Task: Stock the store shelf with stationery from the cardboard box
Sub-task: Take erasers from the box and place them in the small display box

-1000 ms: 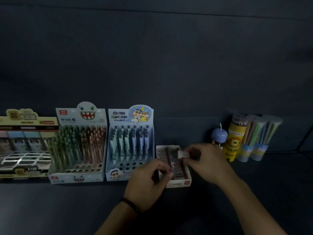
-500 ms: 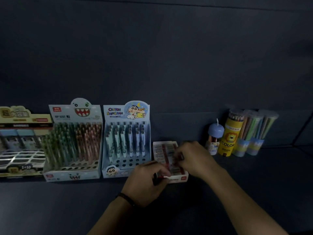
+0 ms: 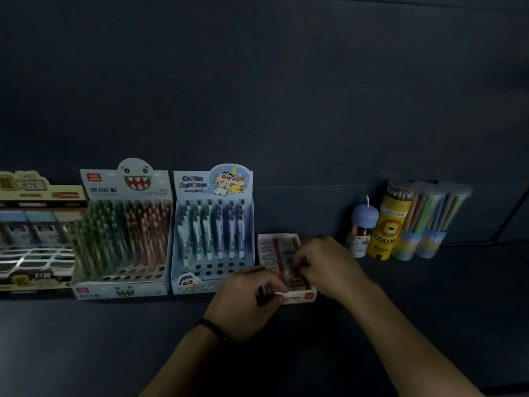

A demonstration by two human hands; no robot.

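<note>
A small white open box of erasers sits on the dark shelf, right of the pen displays. My left hand grips the box's front left corner with curled fingers. Over the box's right half, my right hand pinches an eraser down among the rows. The box's front right part is hidden by my hands. The cardboard box is out of view.
Left of the eraser box stand a Crayon Shinchan pen display, a shark-faced pen display and a yellow display box. To the right stand a small blue-capped tube, a lion pencil tube and clear pencil tubes.
My right hand has come down from above the box's back, bringing the eraser into the rows. My left hand slid to the front left corner. The camera tilted slightly.
</note>
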